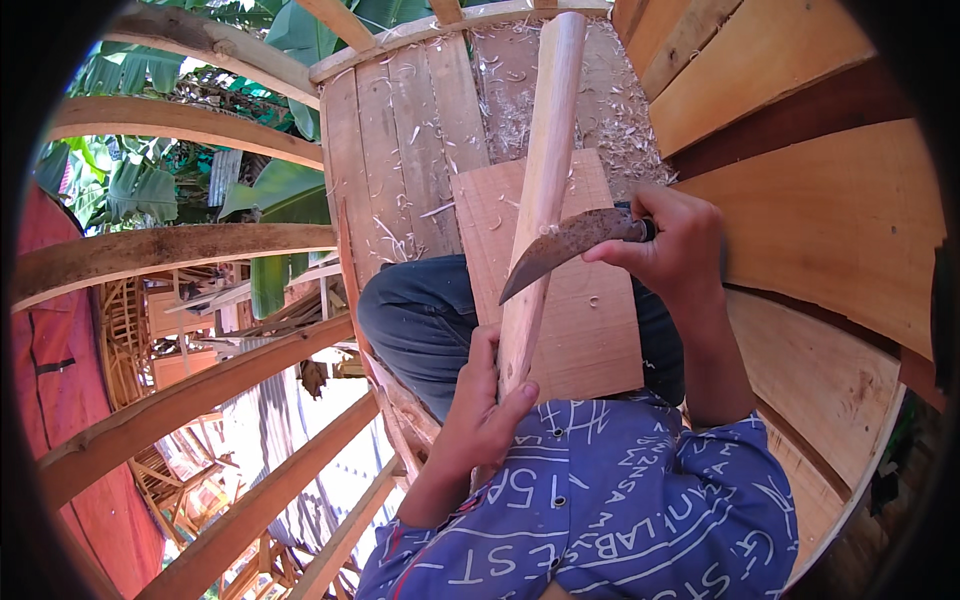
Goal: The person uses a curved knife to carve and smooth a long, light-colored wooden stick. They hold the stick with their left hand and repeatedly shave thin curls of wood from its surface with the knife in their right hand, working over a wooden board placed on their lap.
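Note:
A long pale wooden stick (548,140) points away from me, tilted slightly to the right at its far end. Around its near end my left hand (487,405) is closed. My right hand (672,240) grips a broad, dark, rust-stained knife (575,245) by its handle, which the fingers mostly hide. The blade lies across the middle of the stick, its tip pointing left and toward me, with small curls of wood at the edge. Beneath the stick, a flat square board (590,330) rests over my crossed legs.
Wood shavings (400,245) litter the plank floor (430,100), thickest at the far right. Wooden slats (190,245) form an open railing on the left, with banana leaves and timber beyond. A plank wall (820,230) stands close on the right.

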The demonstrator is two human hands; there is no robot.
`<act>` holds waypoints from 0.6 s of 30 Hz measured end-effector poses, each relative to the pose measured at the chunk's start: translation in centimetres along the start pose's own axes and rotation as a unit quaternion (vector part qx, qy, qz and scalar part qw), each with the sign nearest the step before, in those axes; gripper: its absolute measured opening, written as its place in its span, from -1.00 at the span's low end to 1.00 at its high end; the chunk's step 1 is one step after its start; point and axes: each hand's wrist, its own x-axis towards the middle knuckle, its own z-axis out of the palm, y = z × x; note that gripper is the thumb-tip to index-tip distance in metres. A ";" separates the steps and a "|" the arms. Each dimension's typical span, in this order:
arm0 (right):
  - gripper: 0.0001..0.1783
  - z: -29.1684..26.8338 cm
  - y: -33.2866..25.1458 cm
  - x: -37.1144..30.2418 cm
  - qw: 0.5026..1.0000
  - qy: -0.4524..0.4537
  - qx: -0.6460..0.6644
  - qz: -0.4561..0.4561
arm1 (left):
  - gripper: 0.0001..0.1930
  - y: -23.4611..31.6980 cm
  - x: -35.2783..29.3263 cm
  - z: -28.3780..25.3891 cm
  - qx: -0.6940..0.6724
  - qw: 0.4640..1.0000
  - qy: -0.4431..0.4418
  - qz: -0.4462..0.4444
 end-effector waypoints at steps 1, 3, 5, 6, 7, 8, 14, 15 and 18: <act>-0.17 -0.1 -0.1 0.1 1.000 0.005 0.004 0.007 | -0.47 0.1 0.0 0.0 -0.001 1.000 -0.004 0.001; -0.17 -0.1 0.2 0.2 1.000 0.012 0.004 0.019 | -0.47 0.2 0.0 0.0 -0.005 1.000 -0.009 -0.001; -0.18 -0.2 0.5 0.3 1.000 0.012 -0.003 0.025 | -0.47 0.3 0.0 0.1 -0.011 1.000 -0.011 -0.004; -0.18 -0.2 0.7 0.4 1.000 0.009 -0.011 0.026 | -0.46 0.3 0.1 0.1 -0.014 1.000 -0.012 -0.005; -0.18 -0.2 0.7 0.4 0.999 0.006 -0.019 0.026 | -0.46 0.1 0.1 0.0 -0.018 1.000 -0.013 -0.006; -0.18 -0.1 0.5 0.5 1.000 0.013 -0.015 0.025 | -0.45 0.0 0.0 -0.1 -0.021 1.000 -0.013 -0.006; -0.24 0.7 3.1 1.7 0.979 0.098 0.108 0.140 | -0.43 0.5 -0.4 -0.5 0.015 0.997 -0.064 -0.033; -0.26 0.0 5.1 2.6 0.932 0.115 0.218 0.266 | -0.44 0.1 -0.7 -0.1 0.040 0.996 -0.075 -0.011; -0.32 -1.7 9.5 3.2 0.934 0.148 0.169 0.277 | -0.46 -1.7 -1.1 0.1 0.060 0.996 -0.068 0.000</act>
